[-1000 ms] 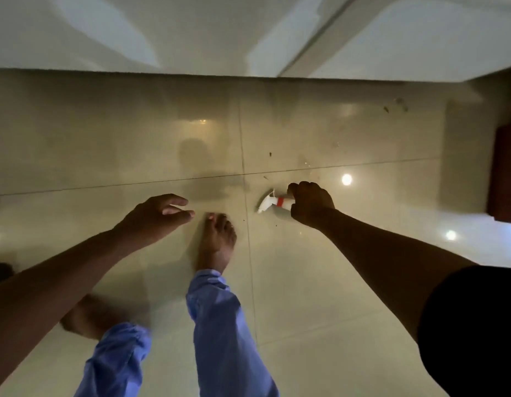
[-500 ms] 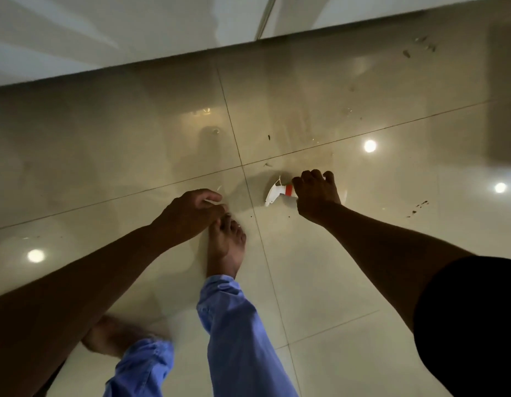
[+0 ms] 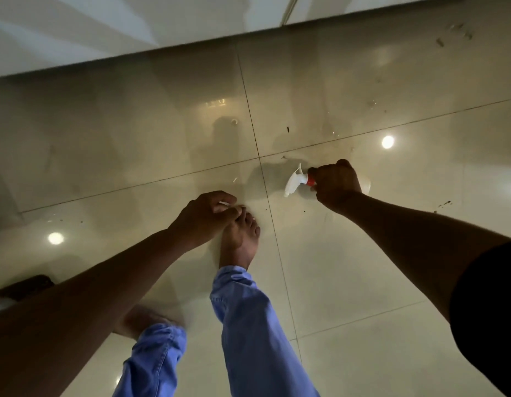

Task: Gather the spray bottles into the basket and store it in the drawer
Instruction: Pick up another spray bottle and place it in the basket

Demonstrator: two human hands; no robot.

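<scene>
My right hand is closed around a spray bottle, held over the glossy tile floor. Only the bottle's white trigger head and red collar stick out to the left of my fist; its body is hidden in my grip. My left hand hangs lower and to the left, just above my bare foot, with fingers curled and something thin and pale showing at the fingertips that I cannot identify. No basket and no drawer are in view.
Glossy beige floor tiles reflect ceiling lights. A white wall base runs along the top. My legs in blue trousers and bare feet stand below my hands. A dark object lies at the left edge.
The view has swung and the wall has tilted across the top. My left hand has curled its fingers and dropped toward my foot. The right hand keeps hold of the spray bottle.
</scene>
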